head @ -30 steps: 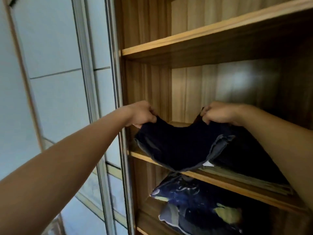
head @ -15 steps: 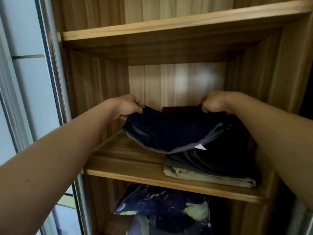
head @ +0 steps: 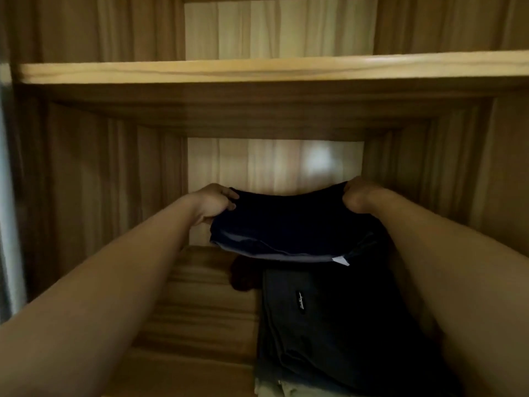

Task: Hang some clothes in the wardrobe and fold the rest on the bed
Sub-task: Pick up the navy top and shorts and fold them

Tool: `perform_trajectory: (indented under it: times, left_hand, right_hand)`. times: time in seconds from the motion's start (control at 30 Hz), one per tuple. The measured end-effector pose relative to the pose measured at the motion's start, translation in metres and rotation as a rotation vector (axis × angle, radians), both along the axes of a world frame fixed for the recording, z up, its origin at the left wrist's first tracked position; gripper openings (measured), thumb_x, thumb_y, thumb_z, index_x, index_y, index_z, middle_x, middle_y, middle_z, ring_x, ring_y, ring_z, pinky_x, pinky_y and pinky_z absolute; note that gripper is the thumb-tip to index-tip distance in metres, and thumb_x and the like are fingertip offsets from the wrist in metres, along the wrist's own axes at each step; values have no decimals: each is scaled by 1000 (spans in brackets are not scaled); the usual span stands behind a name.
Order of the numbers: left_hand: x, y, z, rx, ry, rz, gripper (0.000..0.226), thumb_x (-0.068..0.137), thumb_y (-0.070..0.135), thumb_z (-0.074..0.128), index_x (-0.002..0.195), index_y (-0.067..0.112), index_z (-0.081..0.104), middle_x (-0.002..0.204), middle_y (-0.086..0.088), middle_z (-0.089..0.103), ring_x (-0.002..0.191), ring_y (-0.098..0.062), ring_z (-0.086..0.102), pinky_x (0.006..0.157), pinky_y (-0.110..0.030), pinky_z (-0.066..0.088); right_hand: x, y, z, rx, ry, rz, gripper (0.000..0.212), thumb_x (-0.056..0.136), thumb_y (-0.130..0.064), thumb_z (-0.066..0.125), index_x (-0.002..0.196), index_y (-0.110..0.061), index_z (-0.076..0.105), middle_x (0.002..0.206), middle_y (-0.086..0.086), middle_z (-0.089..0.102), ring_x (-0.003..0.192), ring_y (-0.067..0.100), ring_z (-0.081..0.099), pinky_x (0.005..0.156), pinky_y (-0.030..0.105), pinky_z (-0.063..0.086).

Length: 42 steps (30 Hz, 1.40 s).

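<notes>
A folded dark navy garment (head: 282, 224) with a grey hem and a small white tag hangs between my two hands inside a wooden wardrobe compartment. My left hand (head: 213, 203) grips its left top corner and my right hand (head: 359, 194) grips its right top corner. The garment is held above a pile of folded dark clothes (head: 329, 319) that lies on the right half of the wooden shelf (head: 200, 305). A pale garment sits at the bottom of that pile.
Another wooden shelf (head: 257, 71) runs across just above the compartment. Wooden side walls close it in left and right. The sliding door frame (head: 7, 224) shows at the far left edge. A dark reddish item (head: 243, 275) lies behind the pile.
My view has swung right and closer, now facing squarely into the compartment. Both hands have carried the navy garment deeper in, over the pile of folded clothes.
</notes>
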<state>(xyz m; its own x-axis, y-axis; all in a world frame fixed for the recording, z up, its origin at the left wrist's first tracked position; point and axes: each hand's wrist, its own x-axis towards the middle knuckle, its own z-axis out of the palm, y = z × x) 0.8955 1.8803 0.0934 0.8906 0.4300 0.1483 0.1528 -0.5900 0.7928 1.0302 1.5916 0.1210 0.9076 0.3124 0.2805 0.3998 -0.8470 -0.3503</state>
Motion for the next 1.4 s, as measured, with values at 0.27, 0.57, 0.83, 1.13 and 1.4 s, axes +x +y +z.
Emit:
perform_trajectory:
  times: [0.27,0.57,0.83,1.13,1.4]
  left_hand:
    - [100,16,-35,-9,-58,-44,47,101,16,61,146,16,50,144,-10,53,117,-21,58,90,-23,49]
    - [154,9,-80,584,66,12,73,95,67,44,158,35,26,168,1,11,153,-25,12,123,-49,21]
    - [182,9,-123,543,274,-49,92,79,93,23,158,48,5,169,-5,-8,155,-30,-8,125,-49,2]
    - [163,6,-128,482,168,-62,87,86,86,26,160,42,9,169,-4,-6,155,-27,-8,124,-44,0]
    - [80,-12,-111,432,279,-139,80,99,67,37,162,25,13,169,-5,5,154,-24,11,124,-35,13]
  right_hand:
    - [77,21,-27,-178,8,-179,55,97,-12,50,151,-6,39,155,18,40,136,33,47,108,39,46]
    - [113,61,-100,-384,-97,-142,68,102,-57,35,161,-27,17,168,13,2,152,40,1,120,61,12]
    - [134,62,-143,-299,132,-141,93,82,-90,10,157,-41,-17,169,9,-14,154,37,-11,117,66,-8]
    - [121,67,-138,-448,163,-154,81,92,-79,7,155,-38,-23,166,9,-24,152,37,-20,119,66,-7]
    - [37,58,-120,-407,218,112,71,104,-59,31,160,-17,22,165,15,21,147,35,30,118,43,31]
